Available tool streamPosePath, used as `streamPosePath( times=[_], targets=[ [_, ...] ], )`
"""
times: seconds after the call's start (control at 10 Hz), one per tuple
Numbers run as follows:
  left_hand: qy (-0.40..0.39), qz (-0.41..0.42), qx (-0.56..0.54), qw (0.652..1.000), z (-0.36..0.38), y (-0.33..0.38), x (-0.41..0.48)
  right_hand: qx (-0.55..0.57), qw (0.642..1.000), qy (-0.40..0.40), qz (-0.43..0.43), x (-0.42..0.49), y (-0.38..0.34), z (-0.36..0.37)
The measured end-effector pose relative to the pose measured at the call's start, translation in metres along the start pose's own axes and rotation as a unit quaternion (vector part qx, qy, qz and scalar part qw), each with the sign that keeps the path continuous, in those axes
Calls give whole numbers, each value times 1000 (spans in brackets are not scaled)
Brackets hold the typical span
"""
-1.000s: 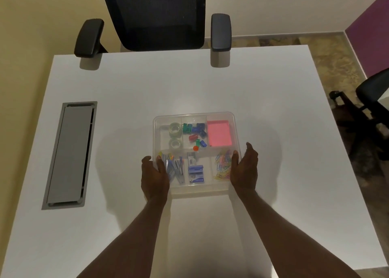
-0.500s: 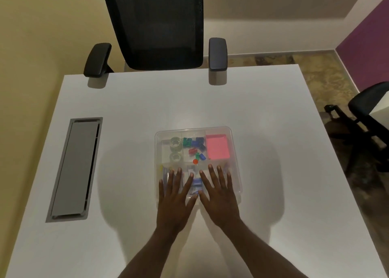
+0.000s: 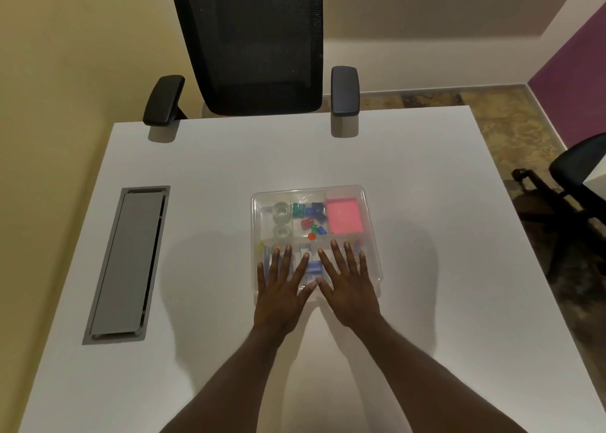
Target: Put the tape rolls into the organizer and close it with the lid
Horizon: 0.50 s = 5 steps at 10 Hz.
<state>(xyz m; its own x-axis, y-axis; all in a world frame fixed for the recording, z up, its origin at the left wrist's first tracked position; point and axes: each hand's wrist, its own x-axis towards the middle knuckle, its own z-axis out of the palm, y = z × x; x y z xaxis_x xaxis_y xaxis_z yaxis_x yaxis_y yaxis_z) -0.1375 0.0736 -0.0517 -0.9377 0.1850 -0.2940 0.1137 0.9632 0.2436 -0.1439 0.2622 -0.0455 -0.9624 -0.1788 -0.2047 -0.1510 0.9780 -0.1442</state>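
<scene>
since a second ago your hands have come off the sides of the organizer (image 3: 372,222) and onto its top; in the half second just past they have barely shifted. your left hand (image 3: 281,288) and right hand (image 3: 347,285) now lie palm down, side by side on the near half of the clear lid (image 3: 308,192), fingers spread and flat, gripping nothing. that flat, open pose makes sense for pressing: it spreads the push over the near edge so the lid seats evenly rather than tipping.

you can see the two tape rolls (image 3: 282,218) through the lid, in the far left compartment, one just behind the other. next to them sit small coloured clips (image 3: 310,216) in the middle compartment and a pink pad of sticky notes (image 3: 344,216) at the far right. the near compartments are mostly hidden under your hands, so i cannot tell all that is in them.

the organizer rests on the white table (image 3: 203,170), well apart from the grey cable hatch (image 3: 126,262) on your left. a black chair (image 3: 255,42) stands at the far side.

by my judgement the tape is stowed and the lid is on, so the task is close to done. whether the far edge has clicked home cannot be told from here; a press there may yet be needed.
</scene>
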Motion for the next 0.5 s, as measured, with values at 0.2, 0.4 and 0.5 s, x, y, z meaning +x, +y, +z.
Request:
streamPosePath(
  times=[0.2,0.4,0.5],
  targets=[
    [7,-7,-7,1000,-4,5,5,6,1000,-14,-8,9,3,-9],
    [25,9,-15,1000,-14,8,7,30,998,34,-44,10,-3,-17],
    [38,16,-19,999,-18,11,7,26,995,82,-50,10,-11,-23]
  ],
)
